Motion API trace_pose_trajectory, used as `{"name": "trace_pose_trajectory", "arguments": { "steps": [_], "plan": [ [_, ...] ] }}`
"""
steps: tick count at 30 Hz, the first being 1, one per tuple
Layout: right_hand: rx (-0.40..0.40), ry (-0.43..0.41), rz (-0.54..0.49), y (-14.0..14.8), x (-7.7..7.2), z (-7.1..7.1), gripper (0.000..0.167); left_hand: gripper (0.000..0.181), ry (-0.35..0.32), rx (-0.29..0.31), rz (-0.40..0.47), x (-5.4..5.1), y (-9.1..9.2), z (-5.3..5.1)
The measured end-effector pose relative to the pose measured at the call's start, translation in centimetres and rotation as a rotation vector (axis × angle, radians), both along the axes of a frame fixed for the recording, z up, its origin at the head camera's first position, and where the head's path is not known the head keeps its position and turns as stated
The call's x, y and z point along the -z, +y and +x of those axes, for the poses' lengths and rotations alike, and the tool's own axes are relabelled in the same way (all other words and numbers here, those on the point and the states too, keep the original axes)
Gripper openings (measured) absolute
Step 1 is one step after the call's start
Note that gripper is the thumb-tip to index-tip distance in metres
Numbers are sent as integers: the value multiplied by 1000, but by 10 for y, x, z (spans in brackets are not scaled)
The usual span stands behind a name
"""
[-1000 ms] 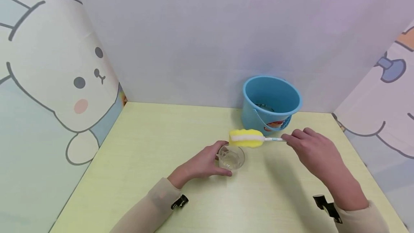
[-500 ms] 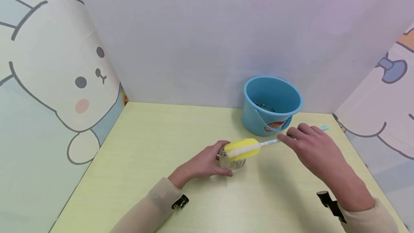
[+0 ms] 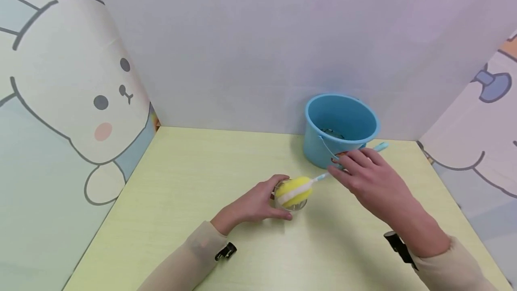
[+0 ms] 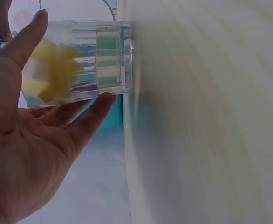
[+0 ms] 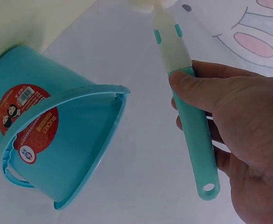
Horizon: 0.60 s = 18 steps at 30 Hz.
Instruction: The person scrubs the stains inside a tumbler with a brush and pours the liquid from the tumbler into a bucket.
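Note:
My left hand (image 3: 256, 203) holds a clear glass mug (image 4: 113, 70) that stands upright on the table, thumb on one side and fingers on the other. Pale liquid seems to lie near its base. In the head view, a sponge cup brush (image 3: 296, 191) with a yellow and white head slants down into the mug's mouth. The left wrist view shows the sponge (image 4: 57, 70) through the glass, in the upper part, above the base. My right hand (image 3: 369, 181) grips the brush's teal and white handle (image 5: 197, 140), thumb laid along it in the right wrist view.
A blue bucket (image 3: 317, 147) with a handle and a red label (image 5: 38, 126) stands at the back right, just beyond my right hand. Something dark and wiry (image 3: 333, 134) lies inside it. A plain wall rises behind the pale table (image 3: 202, 160), with cartoon-printed sides left and right.
My right hand has moved left and tilted the brush, bringing its sponge from above the mug's far edge down into the mouth. My left hand and the mug have stayed almost still.

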State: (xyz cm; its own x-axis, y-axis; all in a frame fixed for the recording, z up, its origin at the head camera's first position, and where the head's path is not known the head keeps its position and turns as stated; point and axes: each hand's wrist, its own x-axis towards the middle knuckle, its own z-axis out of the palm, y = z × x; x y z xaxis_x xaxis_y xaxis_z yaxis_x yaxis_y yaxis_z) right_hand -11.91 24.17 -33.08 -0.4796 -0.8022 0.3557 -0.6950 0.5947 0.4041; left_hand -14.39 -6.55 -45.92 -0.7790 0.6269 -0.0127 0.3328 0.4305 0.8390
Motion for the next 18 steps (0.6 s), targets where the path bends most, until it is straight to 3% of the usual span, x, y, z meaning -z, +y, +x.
{"name": "trace_pose_trajectory", "arguments": {
  "steps": [10,18],
  "plan": [
    [-39,37,39,-18,4,-6,52,98,28,3,-9,1,1,-1],
    [-25,64,139,-32,2,-6,58,96,28,9,4,0,1,-1]
  ]
}}
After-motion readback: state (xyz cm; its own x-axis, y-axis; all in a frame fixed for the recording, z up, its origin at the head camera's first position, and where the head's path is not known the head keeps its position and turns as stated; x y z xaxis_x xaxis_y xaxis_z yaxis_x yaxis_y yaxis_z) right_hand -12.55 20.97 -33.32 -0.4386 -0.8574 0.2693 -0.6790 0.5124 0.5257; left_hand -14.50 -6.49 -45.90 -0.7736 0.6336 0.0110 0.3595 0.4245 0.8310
